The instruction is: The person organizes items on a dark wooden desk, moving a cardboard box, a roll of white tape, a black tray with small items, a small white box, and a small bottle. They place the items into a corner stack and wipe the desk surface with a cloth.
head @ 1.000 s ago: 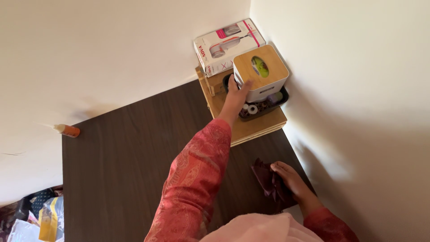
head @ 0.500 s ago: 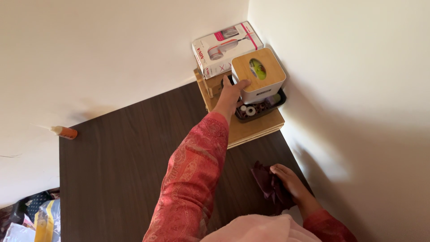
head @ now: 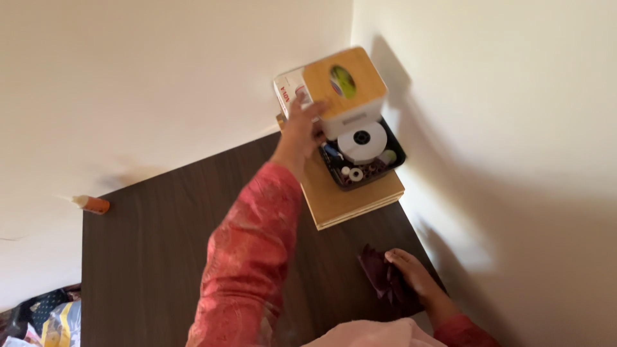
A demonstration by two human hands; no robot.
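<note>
While the left hand [head: 301, 132] grips the white tissue box [head: 345, 90] with its wooden lid, I log the box raised clear above the black tray [head: 393, 160], tilted, in the room's corner. In the tray: a white tape roll [head: 362, 142] and small spools. The tray sits on a pale wooden board [head: 340, 202] upon the dark wood-grain table [head: 154, 244]. My right hand [head: 414, 276] presses flat on a maroon cloth [head: 379, 273]. A carton [head: 287, 93] stands behind the box; an orange tube [head: 93, 204] lies at the table's far edge. Walls cream.

home corner | dark wooden table [head: 160, 257] | cream walls [head: 128, 77] | tissue box [head: 345, 90]
</note>
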